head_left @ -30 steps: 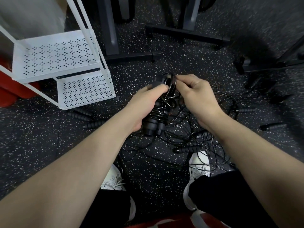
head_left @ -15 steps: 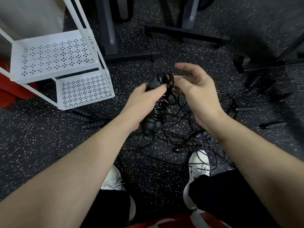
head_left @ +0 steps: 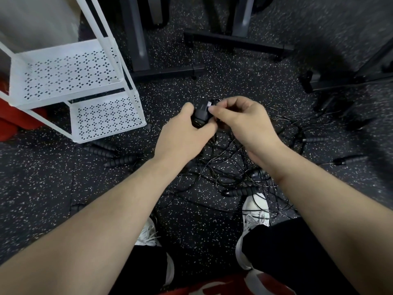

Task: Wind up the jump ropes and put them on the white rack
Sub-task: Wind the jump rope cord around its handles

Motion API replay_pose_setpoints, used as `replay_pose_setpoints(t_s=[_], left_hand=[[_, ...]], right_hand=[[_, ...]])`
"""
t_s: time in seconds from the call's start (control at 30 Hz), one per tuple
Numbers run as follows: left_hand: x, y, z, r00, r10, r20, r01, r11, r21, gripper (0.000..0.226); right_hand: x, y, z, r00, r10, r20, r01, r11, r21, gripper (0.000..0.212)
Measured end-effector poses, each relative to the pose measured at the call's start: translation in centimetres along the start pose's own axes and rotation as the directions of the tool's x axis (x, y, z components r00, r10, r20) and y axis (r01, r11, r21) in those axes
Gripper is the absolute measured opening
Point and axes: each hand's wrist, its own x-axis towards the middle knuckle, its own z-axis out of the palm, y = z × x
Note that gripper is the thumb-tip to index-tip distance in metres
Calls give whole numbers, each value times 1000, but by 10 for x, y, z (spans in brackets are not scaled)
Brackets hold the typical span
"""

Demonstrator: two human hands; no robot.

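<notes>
My left hand [head_left: 182,133] grips a wound black jump rope bundle [head_left: 201,116], its handles and coils mostly hidden inside my fist. My right hand [head_left: 244,122] curls over the top of the same bundle, thumb and fingers pinching the cord at its upper end. Below my hands a tangle of loose black ropes [head_left: 229,167] lies on the speckled floor. The white rack [head_left: 70,81] stands to the left with two perforated shelves, both bare.
Loose black handles lie by the rack's foot [head_left: 110,150], at the right [head_left: 350,159] and near my right shoe [head_left: 240,191]. Black equipment legs [head_left: 238,42] cross the floor behind. My white shoes [head_left: 255,211] stand just below the tangle.
My right hand, open half a second ago, has closed back onto the top of the bundle. My left hand turned so the bundle's lower part is now hidden in my fist.
</notes>
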Motion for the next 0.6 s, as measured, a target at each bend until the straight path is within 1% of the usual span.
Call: replay_pose_setpoints(t_s=[0.07, 0.13, 0.2, 0.27, 0.33, 0.37, 0.43, 0.47, 0.5, 0.53, 0.57, 0.6], left_hand=[[-1, 1, 0, 999, 23, -25, -22, 1000, 6, 38], [0, 3, 1, 1000, -6, 7, 6, 998, -59, 41], [4, 5, 1, 992, -86, 91, 102, 976, -191, 41], [8, 5, 3, 974, -153, 170, 201, 925, -321, 34], [12, 4, 6, 967, -155, 204, 222, 902, -370, 24], [13, 3, 7, 963, -157, 220, 233, 893, -384, 21], [15, 0, 10, 947, -175, 271, 279, 866, -415, 24], [15, -1, 11, 939, -187, 287, 300, 856, -422, 29], [15, -3, 11, 939, -193, 283, 302, 859, -415, 34], [16, -4, 11, 945, -189, 268, 285, 877, -387, 39], [17, -6, 11, 948, -179, 261, 267, 896, -355, 42], [18, -7, 9, 947, -175, 269, 262, 905, -336, 43]], right_hand=[[-1, -3, -1, 999, 34, 6, -34, 999, 36, 10], [-1, -5, -3, 998, 60, 19, -61, 994, 88, 9], [-2, -7, -1, 996, 83, 43, -89, 981, 175, 11], [-4, -7, 4, 996, 73, 55, -82, 980, 184, 15], [-6, -4, 9, 999, 29, 40, -33, 993, 111, 20], [-3, -1, 9, 1000, -13, 9, 13, 1000, 17, 22], [-2, -2, 9, 993, -95, -63, 77, 967, -243, 21], [0, -2, 7, 992, -102, -72, 79, 961, -266, 19], [1, -2, 3, 997, -51, -58, 42, 988, -146, 14], [1, -5, 0, 999, 50, -14, -49, 997, 52, 7], [2, -6, -4, 986, 161, 52, -169, 957, 236, 8], [3, -6, -8, 961, 250, 114, -275, 883, 380, 13]])
